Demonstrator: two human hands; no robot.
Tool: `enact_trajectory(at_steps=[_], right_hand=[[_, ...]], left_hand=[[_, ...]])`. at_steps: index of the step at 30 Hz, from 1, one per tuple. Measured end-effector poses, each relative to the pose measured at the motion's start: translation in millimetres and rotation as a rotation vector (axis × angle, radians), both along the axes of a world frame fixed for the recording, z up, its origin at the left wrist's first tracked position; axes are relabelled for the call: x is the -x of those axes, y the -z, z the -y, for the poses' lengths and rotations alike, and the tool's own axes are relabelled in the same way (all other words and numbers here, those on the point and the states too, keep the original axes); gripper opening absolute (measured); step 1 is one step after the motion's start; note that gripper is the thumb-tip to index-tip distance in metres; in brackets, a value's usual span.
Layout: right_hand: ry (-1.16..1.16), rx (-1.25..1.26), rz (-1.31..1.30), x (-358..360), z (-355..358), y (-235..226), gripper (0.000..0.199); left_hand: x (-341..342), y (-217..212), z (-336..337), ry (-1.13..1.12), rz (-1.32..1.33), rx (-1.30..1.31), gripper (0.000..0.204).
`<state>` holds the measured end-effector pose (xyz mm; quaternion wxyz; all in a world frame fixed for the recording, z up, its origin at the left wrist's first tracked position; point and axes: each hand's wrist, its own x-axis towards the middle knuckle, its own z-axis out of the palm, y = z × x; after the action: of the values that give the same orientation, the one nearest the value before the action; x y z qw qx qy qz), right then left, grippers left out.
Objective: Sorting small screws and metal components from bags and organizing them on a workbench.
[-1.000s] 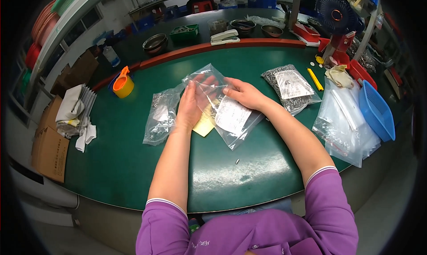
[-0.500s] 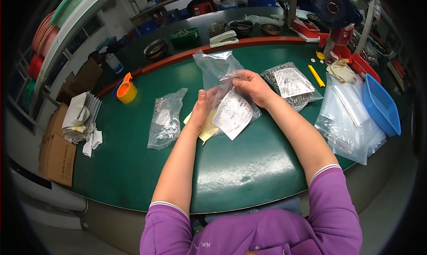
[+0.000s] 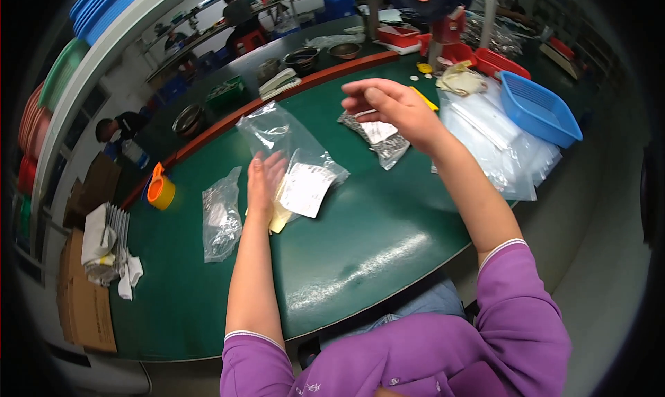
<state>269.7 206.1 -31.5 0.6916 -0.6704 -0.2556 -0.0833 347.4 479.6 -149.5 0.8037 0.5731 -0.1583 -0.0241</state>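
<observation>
My left hand [image 3: 263, 189] is at a clear plastic bag [image 3: 287, 130], its fingers stretched out and showing through the film. In that bag's lower part are a white printed label [image 3: 307, 190] and a yellow slip [image 3: 279, 218]. My right hand [image 3: 398, 109] is raised and away from the bag, its fingers extended with nothing visible in them. Partly behind it lies a bag of small dark parts [image 3: 388, 150] with a white paper. Another clear plastic bag [image 3: 222, 220] rests on the green table [image 3: 346, 258], left of my left hand.
Flat clear bags [image 3: 478, 137] are stacked at the right beside a blue basket [image 3: 544, 113]. A cloth [image 3: 463, 80] and red trays [image 3: 502, 64] are behind. An orange cup [image 3: 161, 191] and cardboard box [image 3: 86, 296] are at the left. A red ledge [image 3: 242, 113] crosses the table.
My right hand has let go of the clear bag and lifted away to the right, over the bag of dark parts. My view has turned to the right.
</observation>
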Motion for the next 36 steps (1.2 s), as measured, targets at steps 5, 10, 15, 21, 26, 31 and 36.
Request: enact_trajectory(at_steps=[5,10,15,21,26,31,36], right_hand=[[0.028,-0.004,-0.072,147.3,105.0,29.9,0.033],[0.382,0.015,-0.748,286.2,186.8,98.8,0.028],[0.562,0.142,-0.961,312.9,225.2,176.2,0.03],[0.598,0.168,-0.866,226.3,206.6,254.4,0.026],[-0.48,0.445,-0.555,204.7,148.5,173.0,0.04],[-0.405,0.473,-0.231,169.4,154.3,47.5,0.038],[0.935,0.804,-0.008,4.4,232.3,53.6,0.029]], left_hand=[[-1.4,-0.9,-7.0,-0.202,-0.016,-0.046,0.073],[0.0,-7.0,-18.5,-0.225,-0.055,-0.04,0.077],[6.5,-8.3,-19.2,-0.289,-0.13,-0.037,0.077],[23.9,-3.6,-22.7,-0.301,-0.069,-0.134,0.074],[25.4,3.9,-33.1,-0.336,-0.013,-0.232,0.071],[35.3,9.4,-34.9,-0.427,0.044,-0.227,0.071],[41.7,9.6,-22.6,-0.424,0.047,-0.216,0.07]])
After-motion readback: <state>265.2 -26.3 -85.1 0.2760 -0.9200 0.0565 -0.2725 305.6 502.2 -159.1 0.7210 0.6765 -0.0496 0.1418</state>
